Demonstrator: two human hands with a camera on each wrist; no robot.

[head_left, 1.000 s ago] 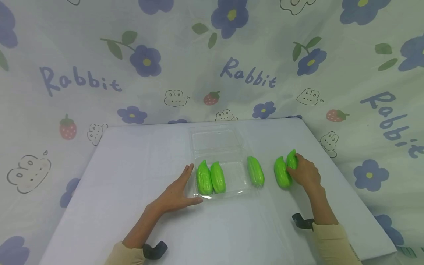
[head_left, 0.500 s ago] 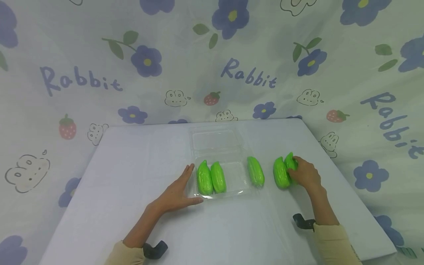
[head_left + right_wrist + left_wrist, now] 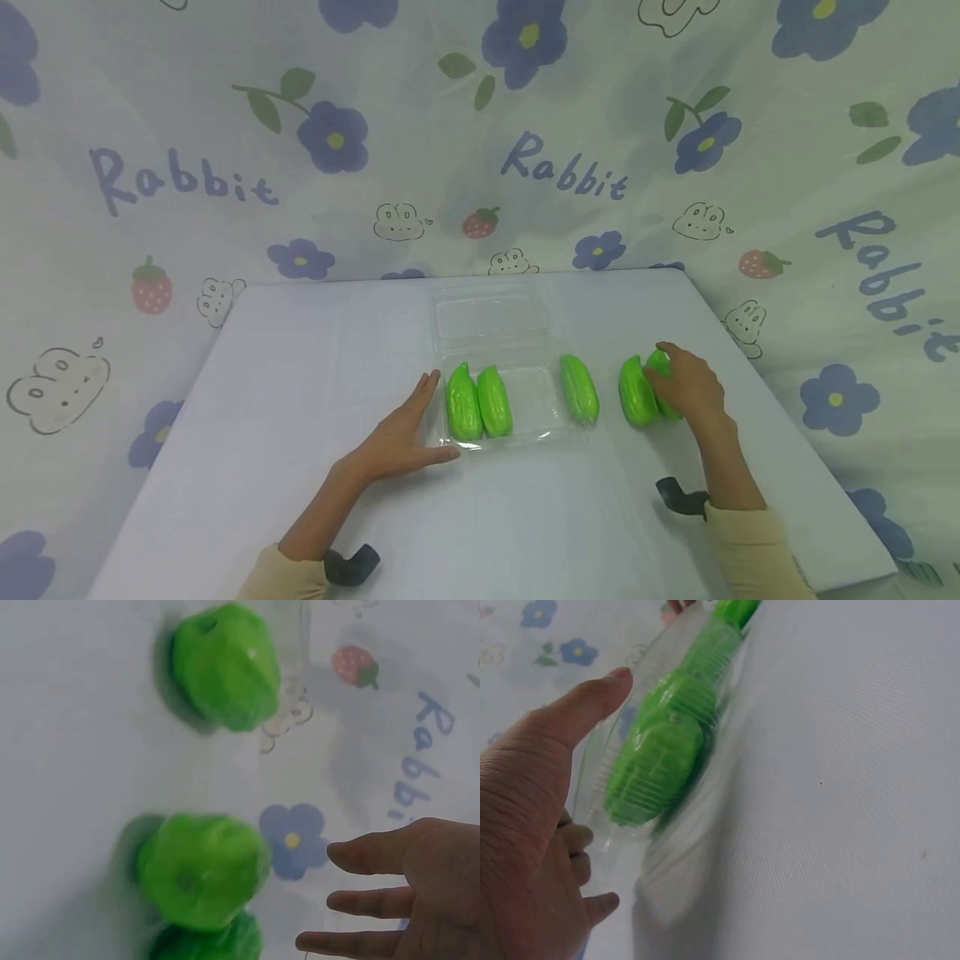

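Note:
A clear plastic clamshell box (image 3: 536,402) lies open at mid-table in the head view. Two long, ridged, bright green vegetables (image 3: 462,403) rest side by side in its left part. My left hand (image 3: 393,442) has its fingers spread along the box's left side, thumb at the front corner. To the right of the box lies another green vegetable (image 3: 579,389). Two more lie further right: one (image 3: 637,392) fully seen, the other (image 3: 659,361) partly covered by my right hand (image 3: 688,385). In the right wrist view, that hand's fingers are straight and apart from the vegetables.
The box's lid (image 3: 489,320) is folded back flat toward the far edge of the white table (image 3: 322,333). A printed curtain (image 3: 420,108) hangs close behind. Black wrist mounts (image 3: 351,567) jut inward below both hands.
The rightmost vegetable has come down beside its neighbour. My right hand has loosened from it and lifted slightly. My left hand and the box have stayed put.

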